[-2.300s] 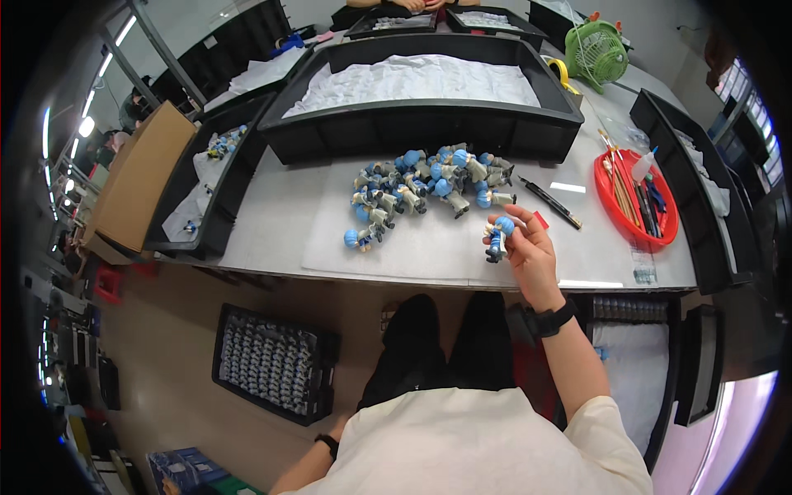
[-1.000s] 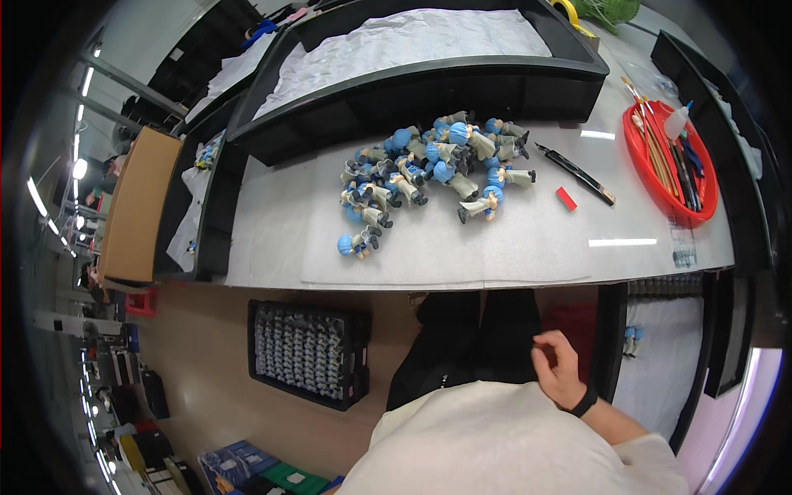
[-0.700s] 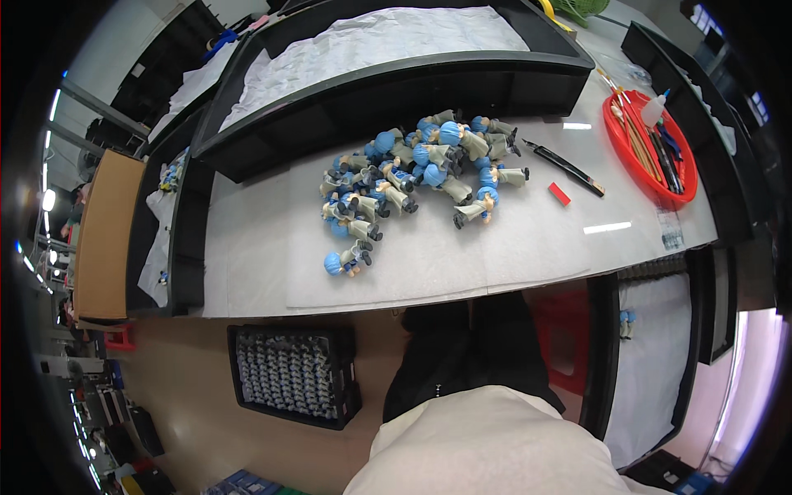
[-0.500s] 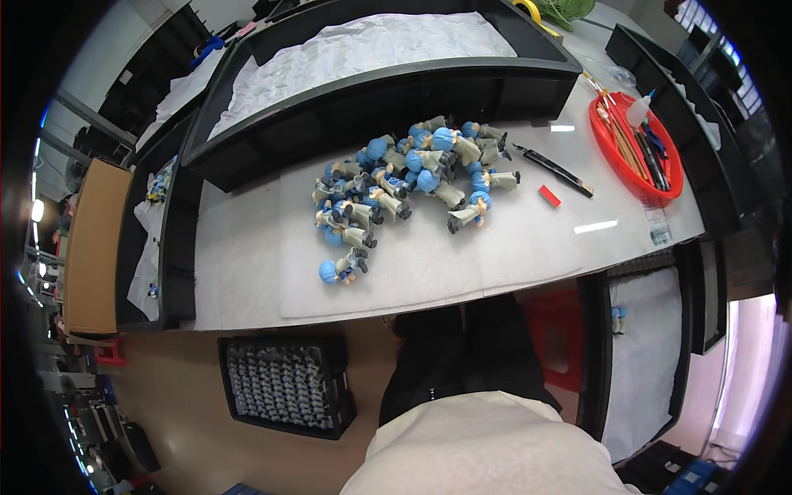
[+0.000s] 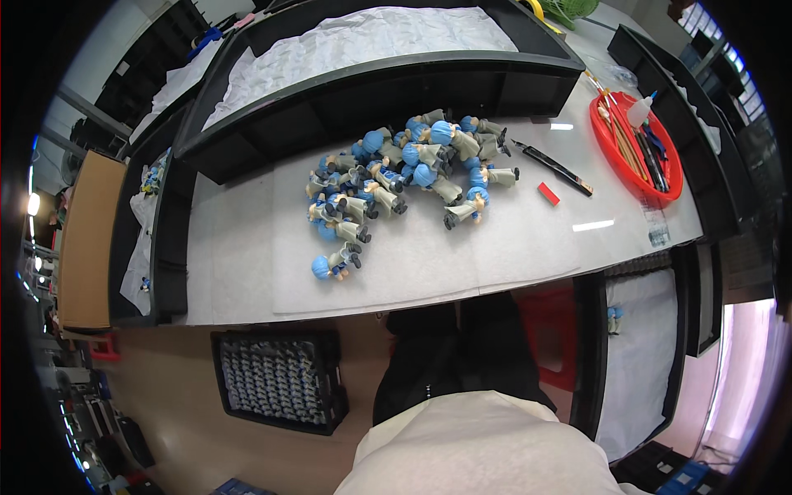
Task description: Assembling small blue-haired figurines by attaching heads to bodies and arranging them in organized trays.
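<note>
Currently neither hand appears in the head view, so their grip cannot be told. A pile of small blue-capped plastic figurines [image 5: 404, 177] lies mid-table on the white paper sheet [image 5: 511, 247] (one figurine [image 5: 332, 263] lies apart, nearer the front edge). To the right sit a small red block [image 5: 548, 193], a black pen [image 5: 556, 167] and a red round tray [image 5: 670, 186]. Beyond stands a long black bin [image 5: 371, 82].

White table [image 5: 247, 247], figurine pile [image 5: 396, 177], red tray [image 5: 639, 148], black pen [image 5: 557, 167]
</note>
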`<action>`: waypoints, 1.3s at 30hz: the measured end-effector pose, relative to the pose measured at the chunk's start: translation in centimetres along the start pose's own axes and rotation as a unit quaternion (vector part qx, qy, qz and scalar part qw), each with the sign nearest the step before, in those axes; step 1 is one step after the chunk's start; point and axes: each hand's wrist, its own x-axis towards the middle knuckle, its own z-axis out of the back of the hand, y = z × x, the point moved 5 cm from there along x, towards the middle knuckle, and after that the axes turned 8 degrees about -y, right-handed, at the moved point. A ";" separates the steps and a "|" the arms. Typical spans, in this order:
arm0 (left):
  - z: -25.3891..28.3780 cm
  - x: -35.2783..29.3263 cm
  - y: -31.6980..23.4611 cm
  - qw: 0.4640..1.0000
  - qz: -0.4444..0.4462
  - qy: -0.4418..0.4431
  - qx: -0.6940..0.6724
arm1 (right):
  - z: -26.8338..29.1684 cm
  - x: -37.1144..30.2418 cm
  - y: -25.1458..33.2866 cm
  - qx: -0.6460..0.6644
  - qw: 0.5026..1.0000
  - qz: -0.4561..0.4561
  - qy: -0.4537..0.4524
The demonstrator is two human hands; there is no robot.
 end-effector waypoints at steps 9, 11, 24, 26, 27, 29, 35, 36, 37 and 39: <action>-0.1 -0.9 -1.2 0.999 0.028 -0.018 0.004 | -0.4 2.8 -0.5 0.013 0.999 0.003 0.035; -0.3 -0.4 -2.0 0.999 0.034 -0.021 0.005 | -0.4 4.2 -0.4 0.015 0.999 0.004 0.042; -0.4 -4.1 -5.2 0.991 0.130 -0.023 0.010 | 1.3 10.5 1.5 -0.001 0.991 -0.021 0.132; -0.2 -6.0 -6.3 0.989 0.147 -0.026 0.005 | 2.6 10.9 2.6 -0.007 0.989 -0.020 0.149; 0.3 -6.9 -6.4 0.988 0.154 -0.030 0.004 | 2.7 11.0 3.3 -0.007 0.987 -0.018 0.157; 1.1 -8.7 -6.6 0.985 0.168 -0.038 0.001 | 3.0 11.3 4.7 -0.007 0.985 -0.014 0.172; 1.3 -11.8 -7.3 0.979 0.196 -0.057 -0.012 | 3.7 12.8 7.0 -0.010 0.979 0.000 0.205; 1.3 -11.8 -7.2 0.978 0.199 -0.059 -0.012 | 3.4 12.9 6.9 -0.009 0.978 0.001 0.209; 1.3 -11.8 -7.1 0.978 0.201 -0.060 -0.011 | 3.1 12.9 6.8 -0.008 0.977 0.001 0.211; 1.0 -11.6 -6.7 0.977 0.204 -0.063 -0.011 | 2.4 13.1 6.3 -0.005 0.976 0.001 0.216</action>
